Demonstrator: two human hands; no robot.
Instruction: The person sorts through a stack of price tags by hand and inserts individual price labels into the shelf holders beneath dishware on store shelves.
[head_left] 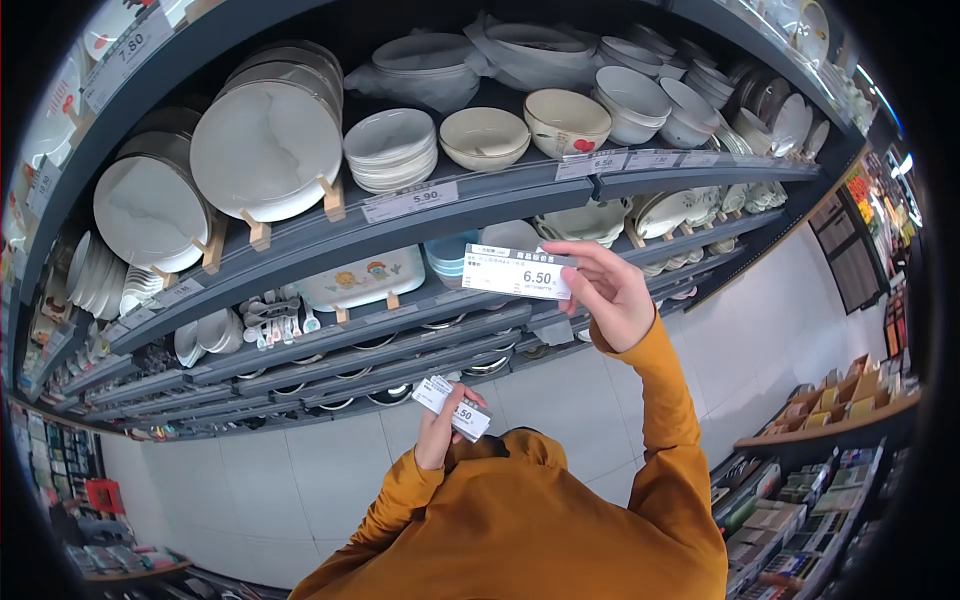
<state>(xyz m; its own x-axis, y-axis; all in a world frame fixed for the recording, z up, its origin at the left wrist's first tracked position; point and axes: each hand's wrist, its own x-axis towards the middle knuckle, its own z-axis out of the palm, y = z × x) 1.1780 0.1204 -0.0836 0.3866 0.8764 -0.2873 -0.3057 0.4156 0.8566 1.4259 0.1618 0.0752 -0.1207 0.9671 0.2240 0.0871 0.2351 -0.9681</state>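
My right hand pinches the right end of a white price tag that reads 6.50. It holds the tag up in front of the shelf, below the row of bowls. Lower down, close to my body, my left hand is closed around a small stack of price tags, the top one partly covered by my fingers. On the shelf above the raised tag stand a cream bowl, a bowl with a red fruit print and a stack of white bowls.
Large marbled plates stand upright in wooden holders at the left. Price labels line the shelf edge. A rectangular tray with a cartoon print stands one level lower. Pale floor tiles run below; another display stands at the right.
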